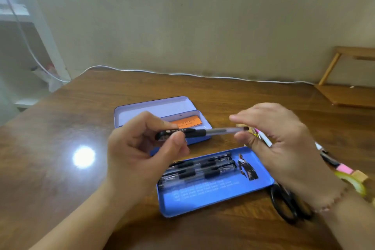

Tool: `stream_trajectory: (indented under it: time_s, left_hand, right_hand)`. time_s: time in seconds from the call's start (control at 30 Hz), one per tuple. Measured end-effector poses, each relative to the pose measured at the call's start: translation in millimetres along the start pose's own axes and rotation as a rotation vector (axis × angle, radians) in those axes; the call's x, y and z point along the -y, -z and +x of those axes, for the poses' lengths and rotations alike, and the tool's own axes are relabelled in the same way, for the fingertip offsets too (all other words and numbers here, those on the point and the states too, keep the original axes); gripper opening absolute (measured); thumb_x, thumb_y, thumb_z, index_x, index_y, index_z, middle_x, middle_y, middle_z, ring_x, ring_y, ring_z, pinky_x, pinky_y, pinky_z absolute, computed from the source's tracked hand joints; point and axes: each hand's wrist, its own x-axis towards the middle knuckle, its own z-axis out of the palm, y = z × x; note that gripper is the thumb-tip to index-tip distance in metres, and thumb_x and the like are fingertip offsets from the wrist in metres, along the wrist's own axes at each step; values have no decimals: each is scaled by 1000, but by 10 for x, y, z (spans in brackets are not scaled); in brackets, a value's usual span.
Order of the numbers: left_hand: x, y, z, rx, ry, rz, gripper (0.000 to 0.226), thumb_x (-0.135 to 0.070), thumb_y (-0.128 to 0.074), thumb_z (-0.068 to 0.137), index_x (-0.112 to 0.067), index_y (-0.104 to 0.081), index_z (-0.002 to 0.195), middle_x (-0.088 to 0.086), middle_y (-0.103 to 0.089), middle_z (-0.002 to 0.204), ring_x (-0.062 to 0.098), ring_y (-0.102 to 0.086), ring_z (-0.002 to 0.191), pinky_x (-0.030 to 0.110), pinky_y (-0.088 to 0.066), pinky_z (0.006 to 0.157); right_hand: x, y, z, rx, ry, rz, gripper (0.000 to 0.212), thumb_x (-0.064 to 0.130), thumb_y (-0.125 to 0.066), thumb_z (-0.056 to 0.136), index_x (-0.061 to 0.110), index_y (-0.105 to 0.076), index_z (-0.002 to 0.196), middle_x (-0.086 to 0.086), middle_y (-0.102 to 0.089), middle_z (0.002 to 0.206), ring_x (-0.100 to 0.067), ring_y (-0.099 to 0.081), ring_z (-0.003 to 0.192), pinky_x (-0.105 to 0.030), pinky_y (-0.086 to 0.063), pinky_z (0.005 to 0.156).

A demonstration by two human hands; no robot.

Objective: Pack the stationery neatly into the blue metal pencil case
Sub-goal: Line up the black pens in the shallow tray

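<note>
The blue metal pencil case [154, 107] lies open on the wooden table, its pale lid folded back and an orange card [187, 123] in its base. In front of it a blue metal tray [213, 199] with a printed figure holds several black gel pens [203, 166] side by side. My left hand [142, 154] pinches another black gel pen [203, 133] by its capped end and holds it level above the case. My right hand [280, 142] hovers at the pen's clear end, finger above and thumb below, apart from it.
Black scissors [288, 203] lie right of the tray. Behind my right hand are a white pen [264, 139], a dark marker [329, 159], a pink eraser [345, 168] and a yellow tape roll [354, 183]. A white cable [182, 74] runs along the table's back edge.
</note>
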Motion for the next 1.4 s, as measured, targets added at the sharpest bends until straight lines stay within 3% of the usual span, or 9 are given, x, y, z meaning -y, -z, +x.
stream_trajectory:
  time_s: [0.1,0.2,0.33,0.43,0.57,0.83,1.03,1.4]
  left_hand:
    - [13,30,34,54,76,-35,13,-18,-70,79,-22,-60,73,6,-70,64,21,-72,55,26,-57,54]
    - [42,126,78,173,148,-62,8,-20,-67,80,-18,-64,74,8,-68,67,26,-69,59,39,-58,55]
    - [101,197,136,268,190,138,22,-31,-54,87,-15,-68,79,2,-67,78,27,-62,75,39,-52,66]
    - [113,175,138,324,137,369,10,-24,-60,85,-22,-66,78,-5,-67,80,21,-63,81,39,-51,70]
    - [102,162,127,609,61,510,9,-14,-73,81,-20,-67,77,-10,-64,93,14,-61,94,24,-46,81]
    - [77,178,111,912,-14,636,21,-38,-79,71,-32,-66,87,-20,-58,109,6,-52,107,30,-40,95]
    - [104,181,113,943,-13,690,18,-33,-77,70,-33,-63,82,-23,-57,108,4,-48,107,32,-39,96]
    - [151,206,118,947,-19,708,12,-35,-75,74,-33,-64,79,-23,-58,104,4,-49,104,23,-38,93]
  right_hand:
    - [-29,5,-7,27,37,0,18,27,-68,84,19,-76,98,9,-73,90,-19,-64,92,-47,-46,80]
    - [-53,52,3,130,58,30,18,28,-69,81,19,-78,94,9,-72,83,-16,-66,84,-46,-49,73]
    - [-97,105,2,300,27,1,11,33,-73,74,27,-79,82,10,-69,73,-12,-64,74,-40,-52,67]
    - [-81,62,-20,459,48,-41,6,37,-75,76,34,-77,80,21,-67,77,-8,-60,81,-36,-53,71]
    - [-45,-21,-53,558,96,-91,7,41,-77,75,39,-76,81,23,-62,88,-8,-55,88,-35,-51,66]
    - [-10,-55,-82,589,78,-148,12,47,-75,73,36,-72,77,21,-67,74,-5,-57,77,-34,-49,66]
    - [-21,-65,-78,615,49,-183,20,56,-62,78,37,-69,78,22,-62,75,-2,-51,76,-25,-45,66]
    - [64,-88,-73,656,-16,-150,15,48,-62,84,33,-68,83,17,-62,79,-3,-51,79,-24,-45,70]
